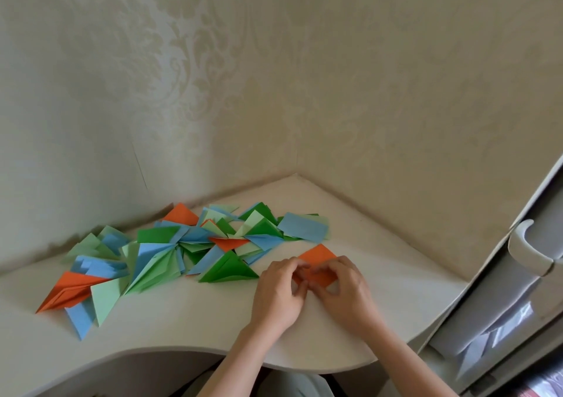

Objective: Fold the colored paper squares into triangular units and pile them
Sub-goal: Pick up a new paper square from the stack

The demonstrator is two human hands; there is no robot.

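Both hands, the left hand and right hand, are pinching an orange paper square near the desk's right edge, creasing it mid-fold. Next, it probably needs flattening, then joining the folded-unit pile toward the back-left.

My left hand and right hand pinch an orange paper on the desk, beside the pile of folded triangles.

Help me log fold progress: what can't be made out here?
- Orange paper: its near half, hidden by the left hand and right hand; the fold stage is unclear.
- Pile of folded units: overlapping, so no count.
- Stack of blue squares: number of sheets unreadable.
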